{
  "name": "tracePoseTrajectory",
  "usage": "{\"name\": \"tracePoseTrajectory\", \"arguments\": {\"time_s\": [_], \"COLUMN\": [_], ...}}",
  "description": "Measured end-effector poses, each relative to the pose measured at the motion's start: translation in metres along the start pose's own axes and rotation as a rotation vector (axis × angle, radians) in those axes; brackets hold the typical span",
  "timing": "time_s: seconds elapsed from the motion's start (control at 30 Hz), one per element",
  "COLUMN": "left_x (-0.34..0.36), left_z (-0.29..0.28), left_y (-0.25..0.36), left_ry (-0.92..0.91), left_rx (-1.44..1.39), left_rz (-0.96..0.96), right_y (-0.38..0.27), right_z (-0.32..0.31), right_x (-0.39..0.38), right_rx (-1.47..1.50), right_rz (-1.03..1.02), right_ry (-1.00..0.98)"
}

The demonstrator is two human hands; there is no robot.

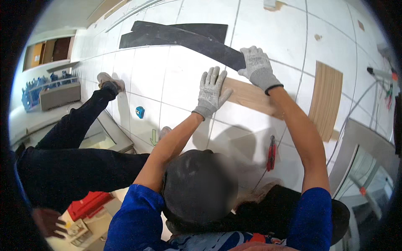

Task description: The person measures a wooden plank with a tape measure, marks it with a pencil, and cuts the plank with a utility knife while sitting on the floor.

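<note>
My left hand (pixel 212 93), in a grey knit glove, lies flat with fingers spread over the left end of a wood-look plank (pixel 251 98), its thumb on the plank. My right hand (pixel 258 69), gloved alike, has its fingers stretched flat at the right end of a dark strip (pixel 209 47); its wrist passes above the wood-look plank. Beneath this strip lie other dark pieces (pixel 209 30), partly covered. Nearer me, a red-handled tool (pixel 271 154) rests on the tiles, perhaps a utility knife. A dark, rounded, partly blurred shape (pixel 197 184) sits between my forearms.
Another wood-look plank (pixel 325 98) lies to the right on the white tile floor (pixel 180 79). A small blue tape measure (pixel 140 112) is at left, near another person's dark-trousered leg (pixel 79 113) and shoe (pixel 112 81). A cable (pixel 358 100) and a metal-framed glass panel (pixel 364 163) are at right.
</note>
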State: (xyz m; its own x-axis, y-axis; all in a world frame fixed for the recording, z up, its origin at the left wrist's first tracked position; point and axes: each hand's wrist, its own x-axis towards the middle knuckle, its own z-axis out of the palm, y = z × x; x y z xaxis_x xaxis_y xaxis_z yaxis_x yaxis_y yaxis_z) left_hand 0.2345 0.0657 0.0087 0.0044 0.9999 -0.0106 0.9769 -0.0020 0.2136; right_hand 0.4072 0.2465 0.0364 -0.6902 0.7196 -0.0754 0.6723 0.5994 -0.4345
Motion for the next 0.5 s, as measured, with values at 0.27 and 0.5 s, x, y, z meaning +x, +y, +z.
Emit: {"name": "tracePoseTrajectory", "arguments": {"time_s": [0.27,0.5], "left_x": [-0.015,-0.079], "left_z": [-0.004,0.0], "left_y": [0.008,-0.015], "left_ry": [0.188,0.225], "left_rx": [-0.179,-0.246], "left_rz": [0.036,0.032], "right_y": [0.016,0.011], "right_z": [-0.011,-0.024], "right_x": [-0.063,-0.094], "right_rx": [-0.284,-0.341], "right_rz": [-0.501,-0.422], "right_ry": [0.648,0.086]}}
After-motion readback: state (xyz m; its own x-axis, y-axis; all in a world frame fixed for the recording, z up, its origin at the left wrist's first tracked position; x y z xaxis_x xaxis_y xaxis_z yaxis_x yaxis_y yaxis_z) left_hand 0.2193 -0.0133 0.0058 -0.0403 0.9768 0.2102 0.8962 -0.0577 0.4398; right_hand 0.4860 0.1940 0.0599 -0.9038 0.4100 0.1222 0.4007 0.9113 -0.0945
